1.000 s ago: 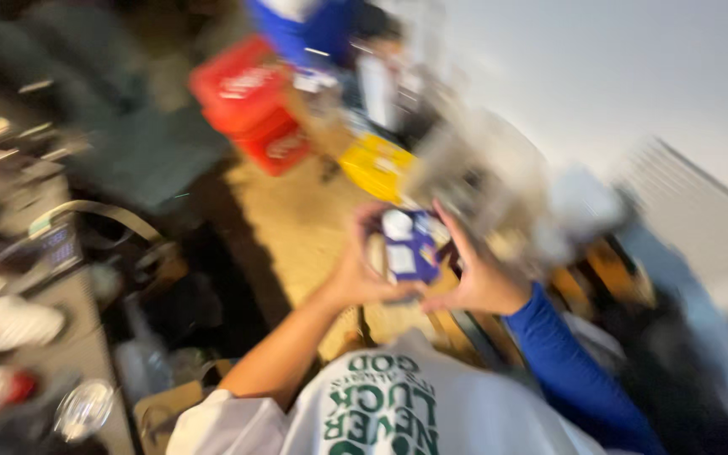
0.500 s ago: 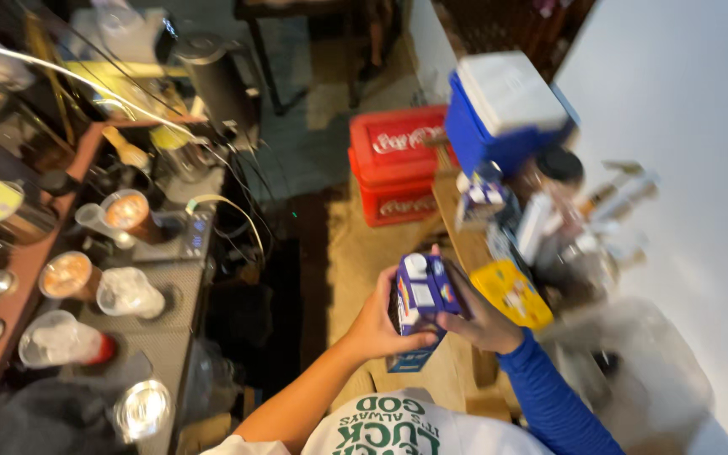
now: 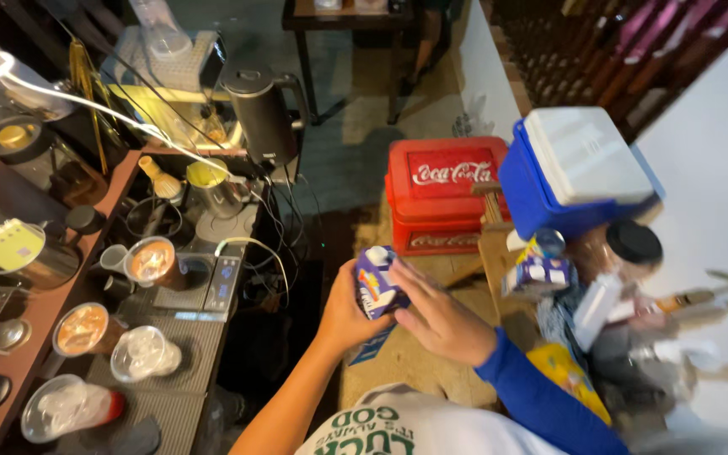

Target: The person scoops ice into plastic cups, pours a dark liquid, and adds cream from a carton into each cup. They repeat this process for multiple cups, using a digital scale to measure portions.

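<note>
Carton (image 3: 378, 285), small, blue and white, sits at mid-frame, held between both hands above a wooden surface (image 3: 414, 362). I read it as tilted, top leaning toward the upper left of the frame.

Left hand (image 3: 349, 313): bare forearm coming up from the bottom centre, grip wrapped on the carton's left side and lower end. Right hand (image 3: 441, 318): blue sleeve, palm down, fingers laid over the carton's right face, grip closed on it as well. Both hands touch the carton; it rests on nothing else that I can see.

Right of the hands, on the same surface: a second blue-and-white carton (image 3: 537, 271), a dark-lidded jar (image 3: 632, 246) and a yellow packet (image 3: 568, 376), partly blurred. Upper right of centre: a red crate (image 3: 441, 195) on the floor, a blue cooler with a white lid (image 3: 579, 173) just beside it.

Left side of frame: a dark counter with a black kettle (image 3: 260, 114), a metal pitcher (image 3: 211, 187), two cups of brown drink (image 3: 152, 261) (image 3: 81, 329), a clear plastic cup of ice (image 3: 141, 352) and a yellow notepad (image 3: 8, 244). Cables run between them.
</note>
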